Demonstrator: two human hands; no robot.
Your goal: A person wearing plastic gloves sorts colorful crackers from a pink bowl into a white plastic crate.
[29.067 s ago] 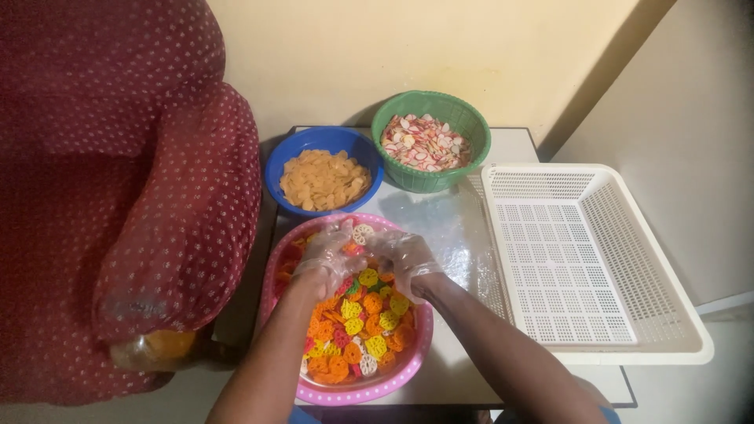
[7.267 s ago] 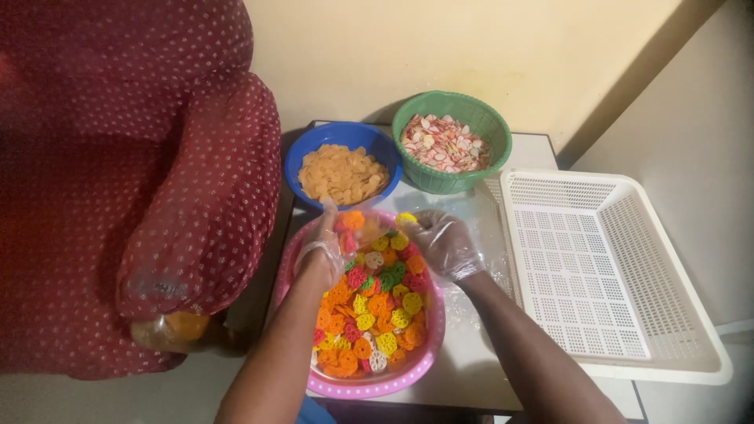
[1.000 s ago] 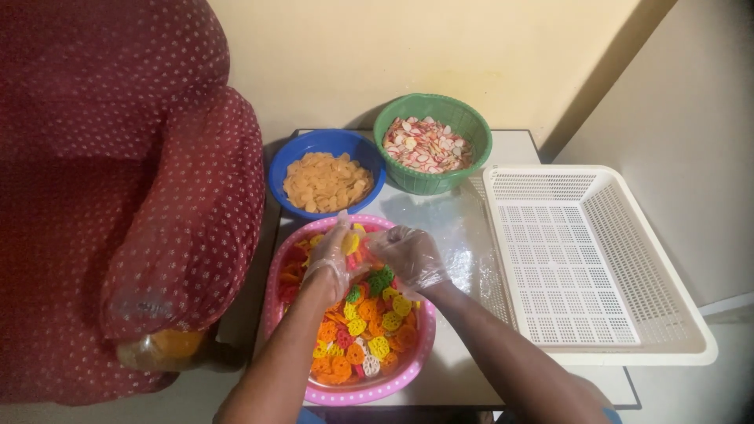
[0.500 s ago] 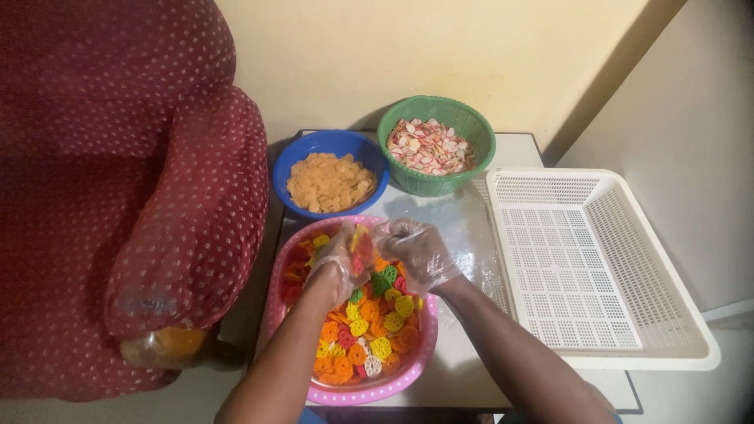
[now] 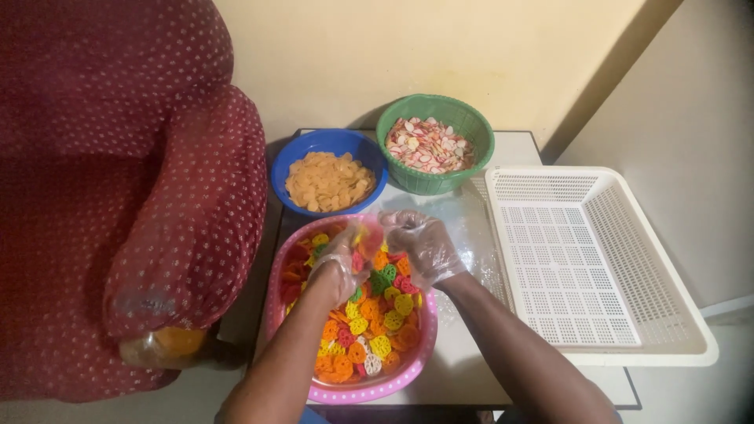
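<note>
A pink bowl (image 5: 276, 302) full of small wheel-shaped crackers (image 5: 377, 326) in orange, yellow, green and red stands at the near edge of the table. Both my hands wear clear plastic gloves and are over the far part of this bowl. My left hand (image 5: 343, 255) is cupped, fingers closed around a few crackers lifted just above the pile. My right hand (image 5: 422, 246) hovers beside it, fingers curled and partly apart; I cannot tell whether it holds any cracker.
A blue bowl (image 5: 292, 149) of pale orange chips and a green basket (image 5: 467, 129) of pink-and-white chips stand at the table's (image 5: 463, 369) far side. A white perforated plastic tray (image 5: 605, 259) lies on the right. A dark red dotted armchair (image 5: 118, 196) stands left.
Both hands have stayed over the pink bowl, shifting slightly toward its far rim. My left hand has risen a little with crackers in it.
</note>
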